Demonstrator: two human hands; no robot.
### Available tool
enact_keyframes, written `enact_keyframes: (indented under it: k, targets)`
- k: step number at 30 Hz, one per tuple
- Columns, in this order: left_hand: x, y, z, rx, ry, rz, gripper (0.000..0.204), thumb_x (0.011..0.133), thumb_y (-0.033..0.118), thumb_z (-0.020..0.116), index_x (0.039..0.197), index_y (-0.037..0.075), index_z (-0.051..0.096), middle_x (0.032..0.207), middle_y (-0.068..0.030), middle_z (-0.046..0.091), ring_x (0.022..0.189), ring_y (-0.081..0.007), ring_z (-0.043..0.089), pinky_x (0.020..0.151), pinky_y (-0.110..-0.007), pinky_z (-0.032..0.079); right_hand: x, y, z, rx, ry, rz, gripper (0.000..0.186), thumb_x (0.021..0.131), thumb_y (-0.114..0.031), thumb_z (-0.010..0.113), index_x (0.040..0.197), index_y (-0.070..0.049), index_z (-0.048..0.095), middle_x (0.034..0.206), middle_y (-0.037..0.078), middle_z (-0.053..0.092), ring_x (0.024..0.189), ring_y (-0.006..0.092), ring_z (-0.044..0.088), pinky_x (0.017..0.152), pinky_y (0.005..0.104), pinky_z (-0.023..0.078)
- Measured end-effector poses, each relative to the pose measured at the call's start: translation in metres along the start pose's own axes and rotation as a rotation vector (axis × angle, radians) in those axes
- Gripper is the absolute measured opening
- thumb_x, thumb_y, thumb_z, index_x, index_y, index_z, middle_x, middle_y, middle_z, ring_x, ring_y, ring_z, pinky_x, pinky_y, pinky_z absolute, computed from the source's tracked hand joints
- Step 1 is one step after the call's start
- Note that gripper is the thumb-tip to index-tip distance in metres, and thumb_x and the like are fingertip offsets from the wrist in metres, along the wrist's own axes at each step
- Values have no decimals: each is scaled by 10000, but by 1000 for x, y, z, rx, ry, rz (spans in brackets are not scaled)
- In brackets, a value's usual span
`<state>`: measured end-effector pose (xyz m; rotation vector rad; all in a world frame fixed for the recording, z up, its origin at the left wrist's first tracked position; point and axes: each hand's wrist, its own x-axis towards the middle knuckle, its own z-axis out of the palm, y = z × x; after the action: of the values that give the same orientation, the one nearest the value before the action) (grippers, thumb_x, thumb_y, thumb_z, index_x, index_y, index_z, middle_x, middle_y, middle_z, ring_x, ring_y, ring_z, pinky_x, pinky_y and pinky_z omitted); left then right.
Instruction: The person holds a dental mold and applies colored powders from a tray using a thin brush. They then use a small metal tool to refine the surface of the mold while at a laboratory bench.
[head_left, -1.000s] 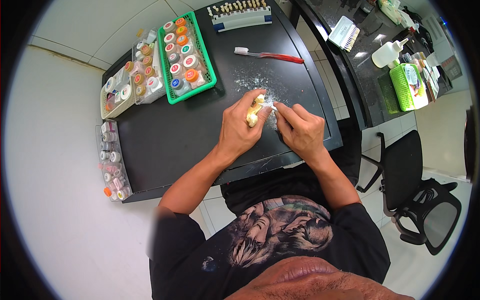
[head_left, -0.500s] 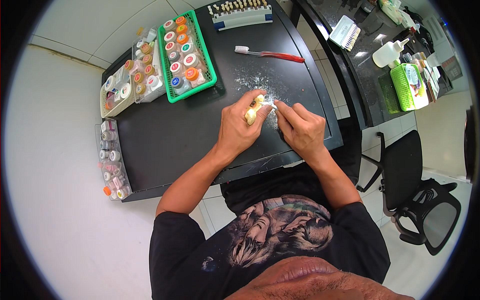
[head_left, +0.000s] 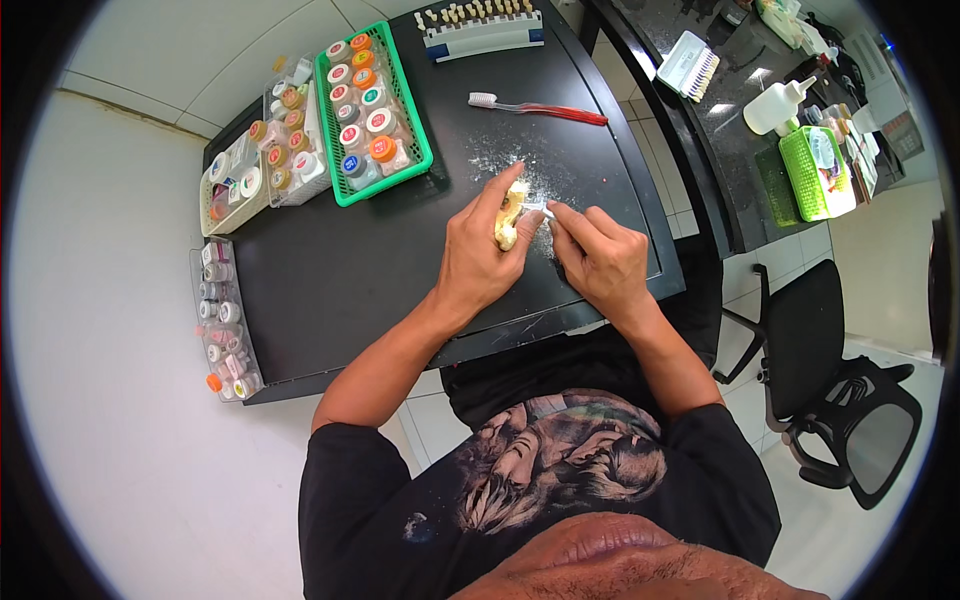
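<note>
Between the thumb and fingers of my left hand (head_left: 478, 243) is a small cream-yellow dental model (head_left: 507, 229), gripped over the black table (head_left: 330, 290). Its index finger stretches forward along the far end of the model. My right hand (head_left: 606, 258) pinches a slim whitish tool (head_left: 537, 207), its tip against or very near the model's right side; the exact contact is too small to make out. My left thumb lies by the tool. White powder (head_left: 500, 153) is scattered on the tabletop beneath and beyond both hands.
A red-handled toothbrush (head_left: 540, 107) lies beyond the hands. At the back stands a tooth shade guide (head_left: 484, 40). A green basket (head_left: 426, 150) of capped jars and clear boxes of jars (head_left: 228, 330) line the left. Rightward are a dark counter (head_left: 715, 150) and office chair (head_left: 805, 340).
My left index finger has straightened and reaches farther forward, and the model has turned slightly, showing more of its length. My right hand with the tool has barely moved.
</note>
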<state>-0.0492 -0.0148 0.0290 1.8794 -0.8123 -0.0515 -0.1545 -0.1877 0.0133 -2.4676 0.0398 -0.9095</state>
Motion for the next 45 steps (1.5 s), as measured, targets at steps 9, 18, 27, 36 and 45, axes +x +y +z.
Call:
enact_keyframes:
  k: [9,18,27,36,45]
  targets:
    - [0,-1,-1,17,-1,32,454,1060,172,827,1471,31,694,1029,-222,789,865,-308,776,801,-418,598,0,-1,1,-10,-13,-5,243,975,-143,868,1216,-123,852,771,42,608,554,264,656,522,408,503]
    - [-1,0,-2,-5,19,-9,343,1064,182,843,1358,35,748,926,-197,788,787,-280,777,736,-392,588,0,-2,0,-45,2,-27,248,978,-147,872,1225,-132,851,780,35,601,562,254,651,531,401,501]
    - [1,2,-1,3,2,-51,318,1059,178,849,1318,16,763,921,-194,799,783,-249,784,735,-379,594,1,-2,0,-86,-5,-32,244,985,-161,870,1226,-134,853,775,31,593,563,241,647,534,392,497]
    - [1,-2,0,14,-5,-73,308,1059,182,850,1302,10,770,900,-190,801,772,-224,785,726,-367,597,0,-1,1,-98,-5,-25,228,997,-164,865,1223,-128,857,771,34,595,557,244,648,526,393,494]
    - [4,-3,6,-13,16,-64,378,1050,197,858,1371,22,760,969,-206,805,818,-256,788,771,-377,611,3,-1,2,-30,25,57,212,1017,-140,848,1223,-94,854,773,57,624,561,276,651,528,404,496]
